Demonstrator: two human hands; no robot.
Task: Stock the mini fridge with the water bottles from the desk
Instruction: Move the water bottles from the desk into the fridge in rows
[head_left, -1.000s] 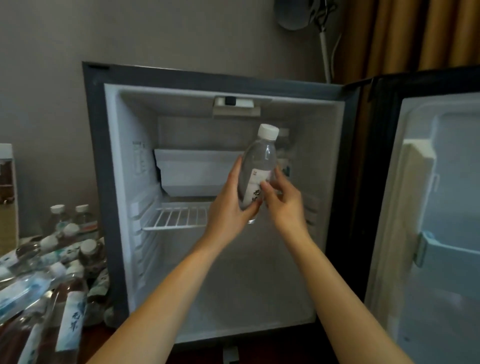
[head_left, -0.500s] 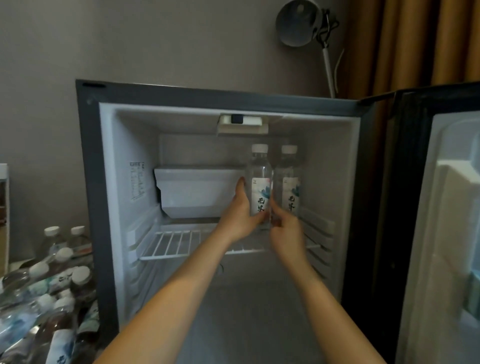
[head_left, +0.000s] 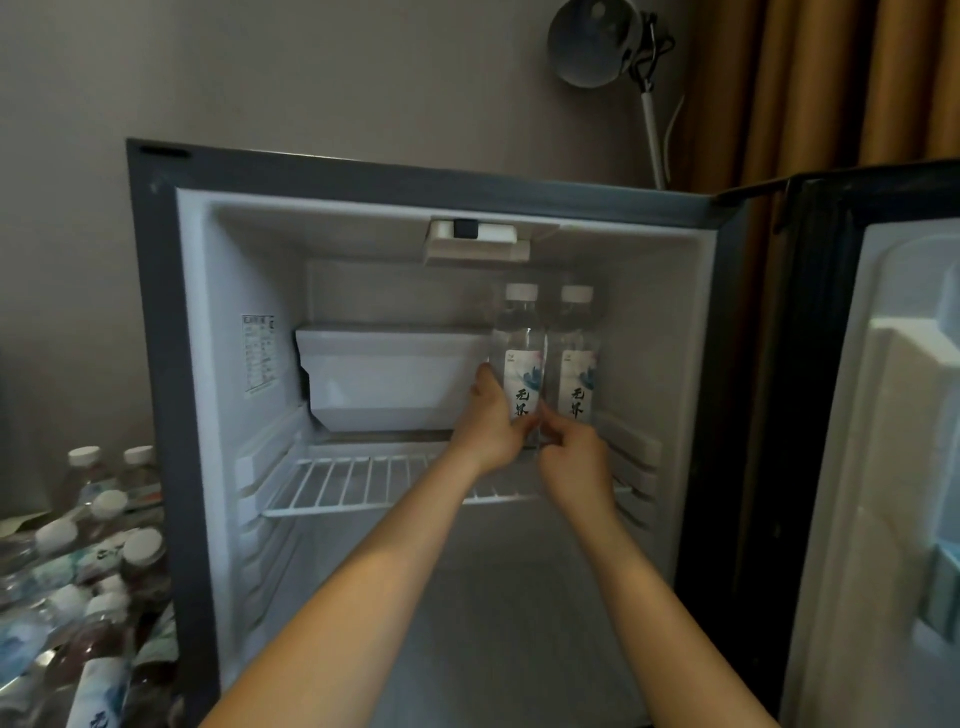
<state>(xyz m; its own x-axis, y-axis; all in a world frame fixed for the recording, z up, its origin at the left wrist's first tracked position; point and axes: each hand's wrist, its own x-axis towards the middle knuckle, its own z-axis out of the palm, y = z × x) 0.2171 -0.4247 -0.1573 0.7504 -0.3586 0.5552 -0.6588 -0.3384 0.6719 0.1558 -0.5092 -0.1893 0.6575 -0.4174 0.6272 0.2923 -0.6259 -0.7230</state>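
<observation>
Since the earlier frames, bottle carried in, set upright on far-right shelf beside a second bottle, gripped by left hand and right hand; many bottles left outside.

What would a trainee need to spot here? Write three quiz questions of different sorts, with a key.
1. True or false: two bottles stand upright on the wire shelf.
2. Which bottle do both hands touch? A the left bottle; B the right bottle.
3. Fill in: the white tray sits to the ___ of the bottles.

Key: 1 true. 2 A: the left hand wraps it and the right hand pinches near its base. 3 left.
</observation>
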